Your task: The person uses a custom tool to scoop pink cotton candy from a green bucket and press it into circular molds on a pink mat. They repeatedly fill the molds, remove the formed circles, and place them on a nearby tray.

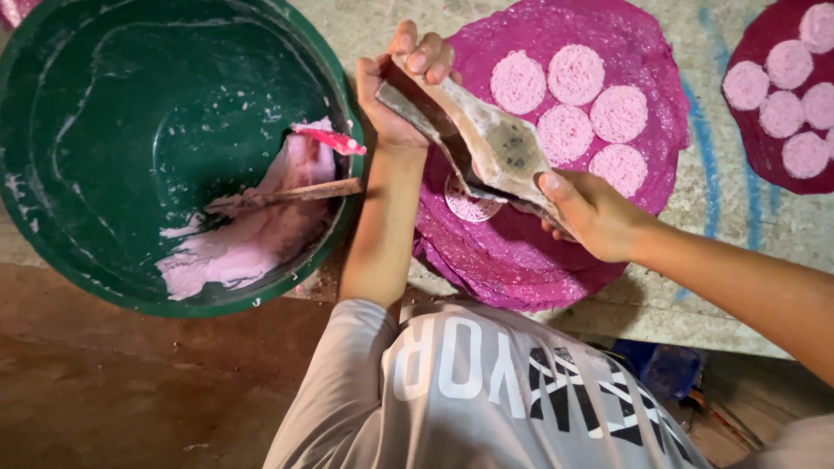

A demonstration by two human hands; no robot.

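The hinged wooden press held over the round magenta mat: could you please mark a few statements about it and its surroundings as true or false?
1. Both hands grip the hinged wooden press. True: the left hand holds its upper end and the right hand its lower end.
2. The press is above the big green basin. False: it is over the round magenta mat.
3. The pale pink noodle discs on that mat are stacked in one pile. False: they lie side by side in an arc.
4. The green basin holds pink dough and a wooden stick. True.
5. The basin is full to the rim. False: dough covers only part of its bottom.
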